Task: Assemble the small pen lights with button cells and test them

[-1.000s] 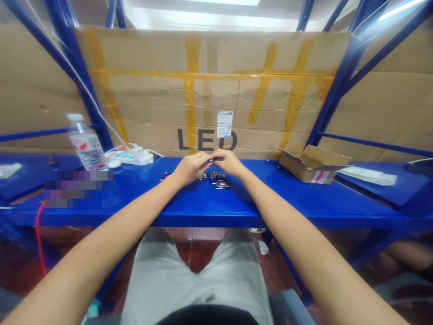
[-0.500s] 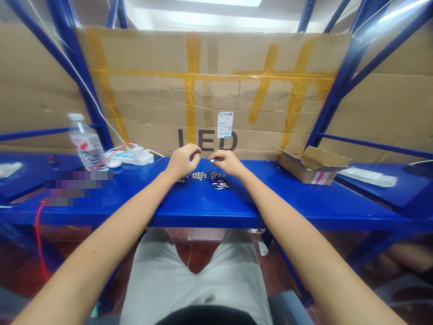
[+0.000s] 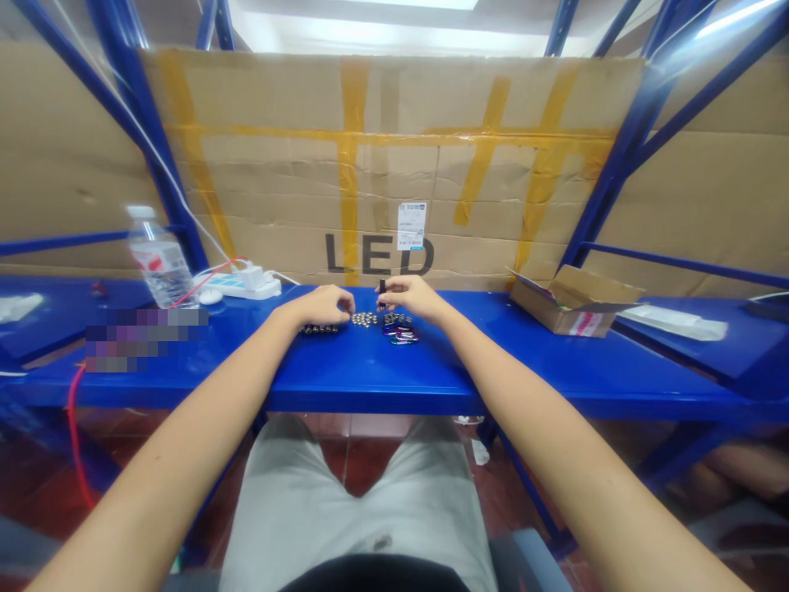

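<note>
My left hand [image 3: 324,306] rests low on the blue shelf [image 3: 431,370], fingers curled over a small dark heap of parts [image 3: 319,330]; what it grips, if anything, is hidden. My right hand [image 3: 412,296] pinches a small dark upright piece [image 3: 382,287] between thumb and fingers. Between and below the hands lie a cluster of small silver parts [image 3: 365,319] and a pile of coloured metal clips [image 3: 399,332], purple, blue and green.
A water bottle [image 3: 159,261] and a white power strip [image 3: 243,285] with red and white cables stand at the left. An open cardboard box [image 3: 570,300] sits at the right. A taped cardboard sheet marked LED [image 3: 382,164] backs the shelf, between blue rack posts.
My hands, joined together a second ago, have parted. The left hand has dropped left onto the shelf by the dark heap; the right hand now holds a small dark piece upright.
</note>
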Action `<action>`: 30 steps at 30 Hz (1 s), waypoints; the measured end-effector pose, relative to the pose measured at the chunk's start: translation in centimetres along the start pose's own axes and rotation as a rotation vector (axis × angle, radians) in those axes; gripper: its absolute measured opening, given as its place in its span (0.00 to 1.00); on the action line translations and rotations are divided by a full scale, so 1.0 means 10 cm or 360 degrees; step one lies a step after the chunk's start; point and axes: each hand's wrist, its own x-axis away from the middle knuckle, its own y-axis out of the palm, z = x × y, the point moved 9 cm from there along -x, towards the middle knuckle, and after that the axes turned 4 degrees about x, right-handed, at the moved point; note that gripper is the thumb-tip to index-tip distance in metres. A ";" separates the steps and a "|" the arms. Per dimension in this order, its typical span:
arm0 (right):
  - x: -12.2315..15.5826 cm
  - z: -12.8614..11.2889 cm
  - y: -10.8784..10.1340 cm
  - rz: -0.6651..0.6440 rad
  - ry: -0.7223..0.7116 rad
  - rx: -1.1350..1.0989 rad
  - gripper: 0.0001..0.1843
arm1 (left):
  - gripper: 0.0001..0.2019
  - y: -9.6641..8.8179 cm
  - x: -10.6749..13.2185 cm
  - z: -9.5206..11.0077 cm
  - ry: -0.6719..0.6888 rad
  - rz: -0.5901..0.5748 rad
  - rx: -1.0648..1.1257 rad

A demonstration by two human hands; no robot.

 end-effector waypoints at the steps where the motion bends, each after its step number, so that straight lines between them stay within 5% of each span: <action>1: 0.01 -0.01 0.01 -0.0016 0.0009 -0.0024 0.11 | 0.15 0.01 0.00 0.00 -0.0015 -0.0018 -0.0021; 13: 0.01 -0.04 0.16 -0.0198 -0.0130 0.0571 0.13 | 0.17 0.10 0.01 -0.12 -0.0139 -0.0133 -0.0058; 30: 0.04 0.00 0.10 -0.0107 0.0044 0.0570 0.12 | 0.11 0.13 -0.06 -0.17 -0.0062 -0.0103 0.0340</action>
